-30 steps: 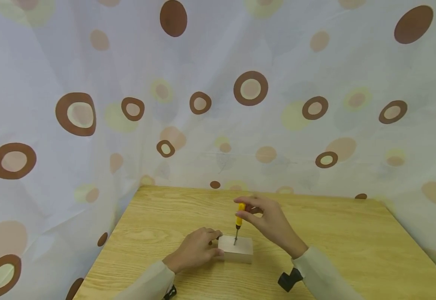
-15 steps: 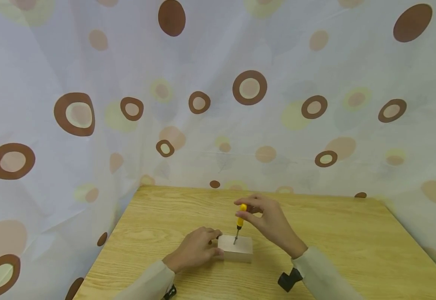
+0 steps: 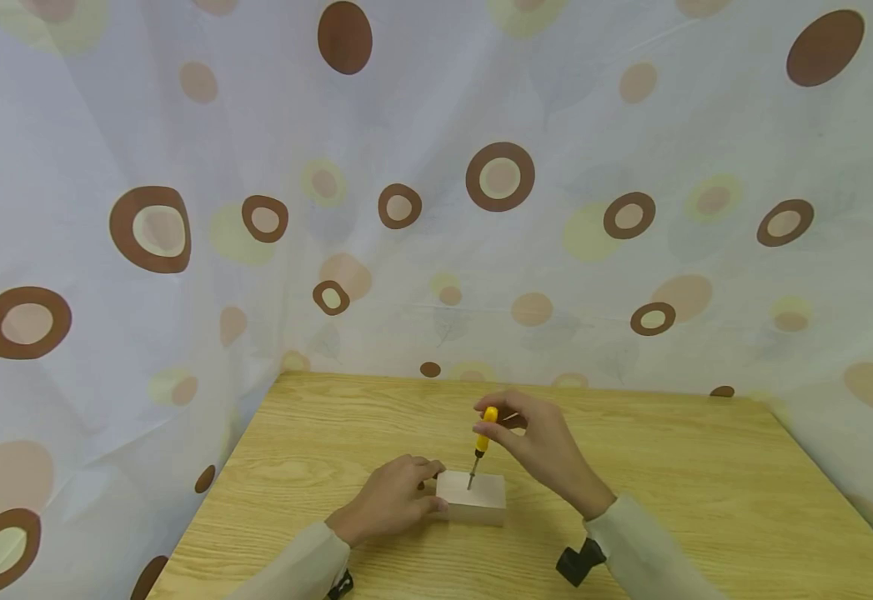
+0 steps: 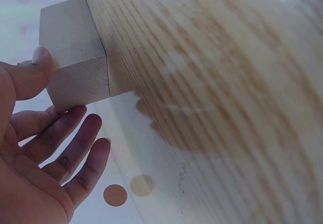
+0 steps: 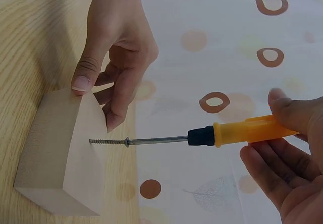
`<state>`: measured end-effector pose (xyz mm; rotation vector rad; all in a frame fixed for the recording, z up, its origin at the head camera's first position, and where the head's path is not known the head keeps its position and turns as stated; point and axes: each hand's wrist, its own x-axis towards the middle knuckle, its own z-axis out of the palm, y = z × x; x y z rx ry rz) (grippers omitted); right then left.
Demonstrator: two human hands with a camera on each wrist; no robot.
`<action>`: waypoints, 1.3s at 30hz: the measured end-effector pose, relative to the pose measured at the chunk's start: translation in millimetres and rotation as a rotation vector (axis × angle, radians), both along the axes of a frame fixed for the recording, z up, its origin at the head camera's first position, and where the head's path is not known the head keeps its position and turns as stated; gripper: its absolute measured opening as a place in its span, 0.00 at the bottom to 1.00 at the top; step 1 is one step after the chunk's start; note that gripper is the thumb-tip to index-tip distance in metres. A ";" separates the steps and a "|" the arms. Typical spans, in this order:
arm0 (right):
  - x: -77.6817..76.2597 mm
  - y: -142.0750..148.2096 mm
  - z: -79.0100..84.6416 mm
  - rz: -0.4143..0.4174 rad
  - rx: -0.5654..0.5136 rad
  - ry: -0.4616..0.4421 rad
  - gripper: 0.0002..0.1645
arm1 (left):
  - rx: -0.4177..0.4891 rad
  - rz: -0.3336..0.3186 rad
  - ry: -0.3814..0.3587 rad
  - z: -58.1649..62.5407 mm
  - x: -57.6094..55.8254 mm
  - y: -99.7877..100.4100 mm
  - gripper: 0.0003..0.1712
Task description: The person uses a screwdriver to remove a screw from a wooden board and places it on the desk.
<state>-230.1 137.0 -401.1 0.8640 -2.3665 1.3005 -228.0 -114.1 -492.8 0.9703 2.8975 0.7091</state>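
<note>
A pale wooden block (image 3: 481, 496) lies on the table. My left hand (image 3: 394, 497) grips its left end, thumb on the near side and fingertips at the far side; the left wrist view shows the thumb and a finger on the block (image 4: 75, 37). In the right wrist view a threaded screw (image 5: 108, 142) stands with its tip at the block's top face, most of its thread showing. The screwdriver (image 5: 232, 134), yellow-handled with a black collar, meets the screw's head. My right hand (image 3: 544, 442) holds the handle between thumb and fingers, tilted slightly right.
The wood-grain table (image 3: 316, 433) extends around the block. A white sheet (image 3: 421, 125) with brown and beige circles hangs behind and at the sides. A black wrist mount (image 3: 580, 562) sits under the right sleeve.
The screwdriver's handle has tipped a little to the right, and my right fingers have shifted around it. My left hand and the block stay in place.
</note>
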 end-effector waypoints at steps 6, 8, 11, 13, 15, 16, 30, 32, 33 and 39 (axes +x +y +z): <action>1.3 1.3 1.7 -0.008 -0.032 -0.043 0.19 | -0.005 0.005 -0.002 -0.8 -0.2 -0.3 0.32; 1.7 1.7 2.7 0.000 -0.028 -0.045 0.17 | -0.005 0.007 -0.003 -1.0 -0.3 -0.5 0.32; 2.2 1.7 2.8 -0.003 -0.021 -0.033 0.16 | -0.003 0.006 -0.002 -1.2 -0.6 -0.7 0.32; 2.4 1.7 1.9 -0.012 -0.019 -0.027 0.16 | -0.001 0.005 -0.002 -1.5 -0.8 -0.6 0.32; 2.4 1.7 1.1 -0.017 -0.018 -0.024 0.16 | 0.000 0.004 0.002 -1.7 -1.0 -0.5 0.32; 2.6 1.7 1.1 -0.018 -0.016 -0.022 0.16 | 0.001 0.005 0.002 -1.9 -1.0 -0.5 0.32; 1.6 5.5 3.8 -0.011 0.011 -0.027 0.18 | 0.004 -0.005 0.007 -0.1 0.3 -0.7 0.32; 1.3 6.7 3.7 -0.009 0.003 -0.022 0.18 | 0.000 -0.005 0.006 -0.1 0.2 -0.4 0.32; 1.1 7.2 3.8 -0.008 -0.001 -0.020 0.18 | -0.001 -0.005 0.006 0.0 0.2 -0.3 0.32; 1.3 10.2 5.9 -0.015 -0.017 -0.014 0.18 | 0.000 -0.007 0.011 0.3 1.1 -0.3 0.32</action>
